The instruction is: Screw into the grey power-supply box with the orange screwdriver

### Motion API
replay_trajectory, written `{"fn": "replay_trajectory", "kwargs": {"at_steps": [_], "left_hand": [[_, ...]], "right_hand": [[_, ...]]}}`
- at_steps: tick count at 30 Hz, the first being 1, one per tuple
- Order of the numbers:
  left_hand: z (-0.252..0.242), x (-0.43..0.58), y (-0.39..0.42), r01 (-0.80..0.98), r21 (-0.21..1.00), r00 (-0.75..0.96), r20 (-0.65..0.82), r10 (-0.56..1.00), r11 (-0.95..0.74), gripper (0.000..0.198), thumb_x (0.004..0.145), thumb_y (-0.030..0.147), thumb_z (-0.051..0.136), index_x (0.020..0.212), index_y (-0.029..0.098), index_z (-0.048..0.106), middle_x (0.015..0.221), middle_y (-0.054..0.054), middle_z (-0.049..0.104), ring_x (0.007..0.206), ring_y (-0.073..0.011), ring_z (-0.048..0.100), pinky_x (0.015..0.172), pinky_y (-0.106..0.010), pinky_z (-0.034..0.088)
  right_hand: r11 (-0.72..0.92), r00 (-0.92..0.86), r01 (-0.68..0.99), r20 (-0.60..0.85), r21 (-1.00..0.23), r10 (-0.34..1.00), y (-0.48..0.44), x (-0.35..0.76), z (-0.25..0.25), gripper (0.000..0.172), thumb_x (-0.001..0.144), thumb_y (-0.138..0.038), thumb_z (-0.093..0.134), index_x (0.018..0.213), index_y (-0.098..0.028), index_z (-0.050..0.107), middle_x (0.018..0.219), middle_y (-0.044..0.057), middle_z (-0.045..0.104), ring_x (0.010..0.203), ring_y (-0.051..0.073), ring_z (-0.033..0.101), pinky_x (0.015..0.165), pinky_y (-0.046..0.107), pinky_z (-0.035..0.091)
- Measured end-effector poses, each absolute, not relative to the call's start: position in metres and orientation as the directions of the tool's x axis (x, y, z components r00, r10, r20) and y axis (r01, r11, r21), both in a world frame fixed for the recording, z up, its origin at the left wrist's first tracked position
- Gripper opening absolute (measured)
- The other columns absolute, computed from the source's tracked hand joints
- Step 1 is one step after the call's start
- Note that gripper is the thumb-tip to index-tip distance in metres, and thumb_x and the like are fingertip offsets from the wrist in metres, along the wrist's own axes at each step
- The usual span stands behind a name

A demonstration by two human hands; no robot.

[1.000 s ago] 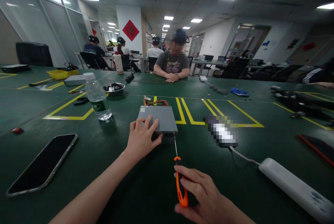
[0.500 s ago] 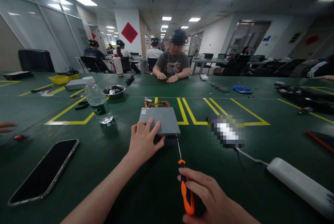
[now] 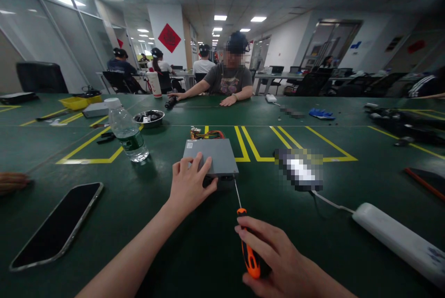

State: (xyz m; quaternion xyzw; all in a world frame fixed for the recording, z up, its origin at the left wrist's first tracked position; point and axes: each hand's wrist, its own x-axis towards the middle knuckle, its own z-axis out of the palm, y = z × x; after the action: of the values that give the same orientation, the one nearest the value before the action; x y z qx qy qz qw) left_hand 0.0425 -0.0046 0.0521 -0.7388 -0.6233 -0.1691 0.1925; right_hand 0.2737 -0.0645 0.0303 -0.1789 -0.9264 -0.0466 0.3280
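While the left hand [image 3: 189, 187] lies on the near left corner of the flat grey metal box [image 3: 217, 155], its fingers are spread out over the lid and the thumb sits against the front edge, so it's pressing down, not grabbing. That box sits mid-table on the dark green table [image 3: 194, 251], with a bundle of coloured wires [image 3: 208, 135] poking out the far side. The right hand [image 3: 278, 265] is wrapped tight around the orange-and-black-handled screwdriver [image 3: 249, 250], whose thin shaft points at the box's near right corner; can't tell if the tip actually touches. A clear plastic water bottle [image 3: 127, 131] stands off to the left, a black smartphone [image 3: 57, 226] lies nearer on the same side, and a white power strip [image 3: 396, 242] lies to the right.
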Motion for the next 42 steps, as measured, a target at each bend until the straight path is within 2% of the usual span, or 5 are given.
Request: {"fn": "replay_trajectory", "kwargs": {"at_steps": [7,16,32,39,42], "left_hand": [[0.053,0.043,-0.005,0.984,-0.079,0.178,0.495,0.85,-0.16,0.049,0.08,0.049,0.046,0.122,0.025,0.05,0.13,-0.009,0.047,0.107,-0.0321,0.041,0.083,-0.046,0.032],[0.052,0.042,-0.006,0.983,-0.093,0.183,0.483,0.856,-0.157,0.049,0.081,0.05,0.044,0.123,0.025,0.049,0.131,-0.009,0.046,0.106,-0.0324,0.04,0.082,-0.045,0.032],[0.051,0.043,-0.005,0.981,-0.111,0.191,0.489,0.851,-0.156,0.05,0.081,0.051,0.043,0.123,0.024,0.048,0.13,-0.01,0.047,0.107,-0.0333,0.038,0.081,-0.046,0.032],[0.052,0.043,-0.006,0.983,-0.082,0.182,0.487,0.854,-0.163,0.05,0.08,0.05,0.044,0.123,0.025,0.049,0.13,-0.01,0.047,0.107,-0.0335,0.038,0.081,-0.046,0.032],[0.052,0.043,-0.006,0.984,-0.068,0.178,0.48,0.859,-0.166,0.05,0.08,0.05,0.044,0.124,0.025,0.048,0.13,-0.011,0.046,0.107,-0.0338,0.038,0.082,-0.047,0.032]], "right_hand": [[0.936,-0.662,0.347,0.694,-0.05,0.283,-0.062,0.268,0.032,0.035,0.09,-0.037,0.043,0.111,-0.01,0.046,0.102,0.017,0.064,0.093,0.02,0.064,0.074,0.03,0.053],[0.952,-0.752,0.297,0.596,-0.074,0.281,-0.061,0.27,0.03,0.037,0.092,-0.038,0.038,0.116,-0.012,0.048,0.113,0.02,0.056,0.098,0.023,0.06,0.074,0.033,0.052],[0.955,-0.731,0.293,0.632,-0.049,0.257,-0.06,0.272,0.026,0.041,0.09,-0.044,0.046,0.114,-0.01,0.047,0.111,0.021,0.055,0.096,0.024,0.06,0.073,0.036,0.052],[0.946,-0.678,0.263,0.661,-0.19,0.321,-0.06,0.27,0.022,0.048,0.086,-0.048,0.051,0.114,-0.01,0.04,0.113,0.021,0.054,0.099,0.022,0.06,0.078,0.032,0.052],[0.948,-0.719,0.289,0.624,-0.132,0.306,-0.061,0.27,0.025,0.043,0.089,-0.042,0.046,0.117,-0.01,0.043,0.115,0.021,0.053,0.102,0.024,0.059,0.078,0.034,0.052]]}}
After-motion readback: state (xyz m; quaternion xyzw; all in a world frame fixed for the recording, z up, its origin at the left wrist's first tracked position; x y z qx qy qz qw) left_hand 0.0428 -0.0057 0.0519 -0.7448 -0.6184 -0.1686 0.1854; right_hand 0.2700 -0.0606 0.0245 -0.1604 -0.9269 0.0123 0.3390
